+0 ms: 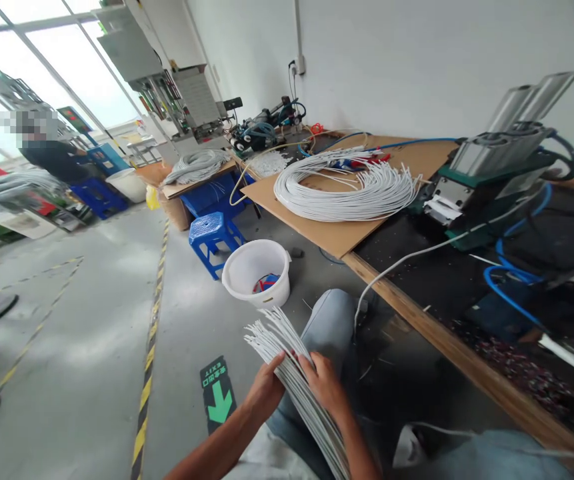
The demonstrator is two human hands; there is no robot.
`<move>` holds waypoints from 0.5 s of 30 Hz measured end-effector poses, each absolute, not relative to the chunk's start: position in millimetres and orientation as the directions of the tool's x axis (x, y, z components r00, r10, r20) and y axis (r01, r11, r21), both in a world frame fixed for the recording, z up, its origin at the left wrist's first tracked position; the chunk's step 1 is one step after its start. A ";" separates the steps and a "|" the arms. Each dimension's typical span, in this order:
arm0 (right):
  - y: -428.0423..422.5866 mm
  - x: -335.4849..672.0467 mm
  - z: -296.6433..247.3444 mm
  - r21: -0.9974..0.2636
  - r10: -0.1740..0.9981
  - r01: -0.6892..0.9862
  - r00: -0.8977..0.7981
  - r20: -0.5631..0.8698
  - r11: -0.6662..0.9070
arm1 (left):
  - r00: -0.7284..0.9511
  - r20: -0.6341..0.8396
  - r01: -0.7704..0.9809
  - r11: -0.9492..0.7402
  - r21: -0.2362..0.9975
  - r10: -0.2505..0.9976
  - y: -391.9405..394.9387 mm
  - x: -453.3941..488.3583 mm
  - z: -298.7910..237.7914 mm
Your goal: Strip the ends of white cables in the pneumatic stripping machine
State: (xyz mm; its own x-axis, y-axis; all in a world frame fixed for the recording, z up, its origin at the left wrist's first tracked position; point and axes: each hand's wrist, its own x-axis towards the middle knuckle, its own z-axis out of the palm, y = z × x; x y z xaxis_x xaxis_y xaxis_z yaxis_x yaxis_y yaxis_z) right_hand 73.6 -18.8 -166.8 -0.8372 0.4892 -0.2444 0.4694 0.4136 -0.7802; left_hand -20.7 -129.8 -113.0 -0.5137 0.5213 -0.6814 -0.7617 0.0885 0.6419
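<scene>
Both my hands grip one bundle of cut white cables [287,360] that lies across my lap over my jeans. My left hand [265,390] wraps the bundle from the left side, fingers closed on it. My right hand [325,385] holds it from the right, fingers curled over the top. The cable ends fan out loosely towards a white plastic tub [257,272] on the floor ahead of my knee.
A workbench [447,340] runs along my right with a large coil of white cables [347,190] on cardboard and a green machine [491,180] with blue hoses. A blue stool [211,235] stands past the tub. Another person [49,150] works at the far left.
</scene>
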 end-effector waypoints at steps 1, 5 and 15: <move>-16.9 74.5 -170.1 -0.781 0.484 0.472 -0.838 -0.254 0.409 | -0.519 -0.685 -0.758 0.096 0.645 0.511 -130.2 -20.1 -114.1; -18.3 73.5 -180.7 -0.799 0.435 0.444 -0.863 -0.258 0.406 | -0.538 -0.690 -0.746 0.108 0.658 0.485 -132.5 -18.7 -118.9; -23.8 66.4 -197.5 -0.756 0.394 0.336 -0.912 -0.113 0.562 | -0.572 -0.680 -0.722 0.111 0.683 0.459 -131.2 -17.3 -119.6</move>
